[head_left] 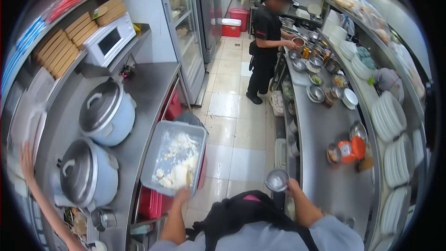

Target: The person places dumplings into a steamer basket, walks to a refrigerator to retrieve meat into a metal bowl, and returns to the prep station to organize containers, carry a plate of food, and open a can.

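My right hand (pixel 292 187) grips the rim of a small metal bowl (pixel 277 180), which has a little white stuff inside. At the near end of a grey plastic tub (pixel 151 151), my left hand (pixel 182 195) is closed round what looks like a pale rice paddle (pixel 190 176), partly hidden by the food. White, clumpy food like cooked rice (pixel 179 151) lies in the tub. The tub sits on a red container beside the left counter.
Two lidded pots (pixel 108 111) stand on the left counter (pixel 153 76). Another person's arm (pixel 44 200) reaches along the left shelf. A co-worker (pixel 267 42) stands ahead by the right counter (pixel 316 135), which holds bowls and an orange container (pixel 355 148). Plates (pixel 389 116) line the right shelf.
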Demonstrator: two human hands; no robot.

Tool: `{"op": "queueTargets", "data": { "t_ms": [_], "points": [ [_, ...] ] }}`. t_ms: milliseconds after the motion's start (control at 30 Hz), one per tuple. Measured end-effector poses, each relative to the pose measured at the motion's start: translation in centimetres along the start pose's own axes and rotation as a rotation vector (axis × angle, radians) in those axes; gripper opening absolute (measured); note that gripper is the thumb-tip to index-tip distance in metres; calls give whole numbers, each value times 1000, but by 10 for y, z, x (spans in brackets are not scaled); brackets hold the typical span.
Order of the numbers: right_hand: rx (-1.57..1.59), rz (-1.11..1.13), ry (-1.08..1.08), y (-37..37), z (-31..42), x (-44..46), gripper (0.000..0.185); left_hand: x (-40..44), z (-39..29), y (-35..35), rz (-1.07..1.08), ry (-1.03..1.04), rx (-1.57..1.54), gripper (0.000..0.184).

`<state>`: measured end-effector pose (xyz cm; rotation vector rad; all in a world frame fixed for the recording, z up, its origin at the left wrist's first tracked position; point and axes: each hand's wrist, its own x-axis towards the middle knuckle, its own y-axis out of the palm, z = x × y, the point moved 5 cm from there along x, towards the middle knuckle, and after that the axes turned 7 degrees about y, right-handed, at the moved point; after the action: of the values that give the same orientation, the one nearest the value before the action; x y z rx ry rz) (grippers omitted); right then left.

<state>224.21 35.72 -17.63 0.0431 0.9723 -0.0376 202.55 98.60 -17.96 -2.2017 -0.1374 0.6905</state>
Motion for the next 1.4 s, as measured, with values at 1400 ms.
{"op": "queueTargets", "data": {
  "t_ms": [1400],
  "points": [
    [51, -299, 30, 679, 1220, 905, 30, 1481, -981, -885, -625, 958, -868, 55]
  ]
}}
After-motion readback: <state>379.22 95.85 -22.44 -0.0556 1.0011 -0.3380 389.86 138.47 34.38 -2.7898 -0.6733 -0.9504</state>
